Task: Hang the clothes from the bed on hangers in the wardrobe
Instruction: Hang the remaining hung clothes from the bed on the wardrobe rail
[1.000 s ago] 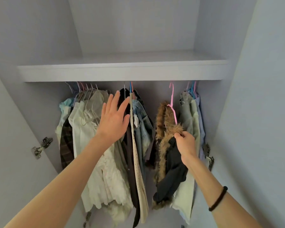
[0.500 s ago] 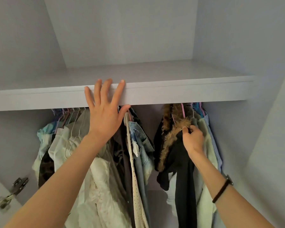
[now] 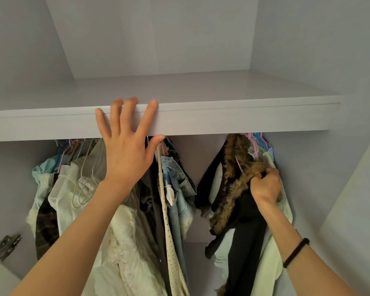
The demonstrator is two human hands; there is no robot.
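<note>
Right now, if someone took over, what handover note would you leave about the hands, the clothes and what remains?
Left hand: open, fingers spread against the front edge of the wardrobe shelf.
Right hand: grips the fur-trimmed black jacket at its collar, up beside the pink hanger.
Done: many clothes already hang under the shelf.
Left: check that the jacket's hanger is hooked, since the rail is hidden, then let go. The bed is out of view.

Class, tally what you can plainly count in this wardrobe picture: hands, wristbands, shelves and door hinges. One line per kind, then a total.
Hands: 2, the left hand and the right hand
Wristbands: 1, a black wristband
Shelves: 1, the shelf
Hinges: 1, a hinge
Total: 5
</note>
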